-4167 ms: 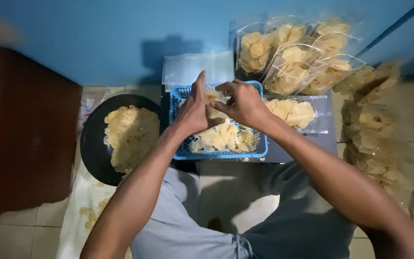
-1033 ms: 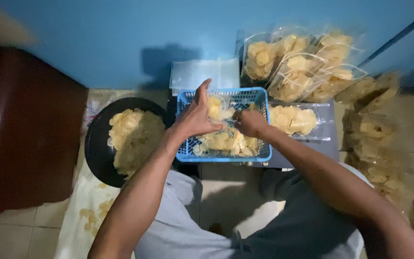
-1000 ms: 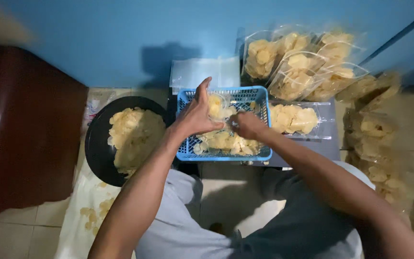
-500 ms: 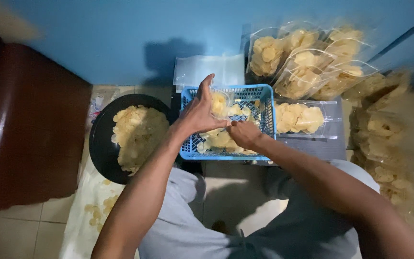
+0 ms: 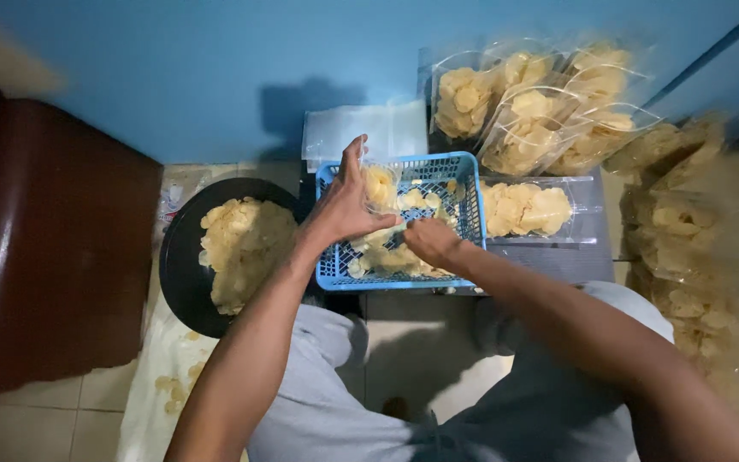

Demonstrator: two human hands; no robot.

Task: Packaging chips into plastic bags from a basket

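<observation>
A blue plastic basket (image 5: 470,181) in front of me holds loose pale yellow chips (image 5: 421,201). My left hand (image 5: 344,203) grips a small clear plastic bag (image 5: 379,186) partly filled with chips, holding it over the basket's left side. My right hand (image 5: 432,239) is down in the basket among the chips, its fingers closed; what they hold is hidden. A filled clear bag of chips (image 5: 528,210) lies flat just right of the basket.
A black round pan (image 5: 180,257) heaped with chips sits at my left on a pale sheet. Several filled chip bags (image 5: 523,107) lean on the blue wall; more pile up at right (image 5: 686,239). A stack of empty clear bags (image 5: 365,133) lies behind the basket. A dark brown cabinet (image 5: 44,257) stands far left.
My right hand has dropped from the mouth of the small bag down into the basket's chips. My left hand keeps the bag in place.
</observation>
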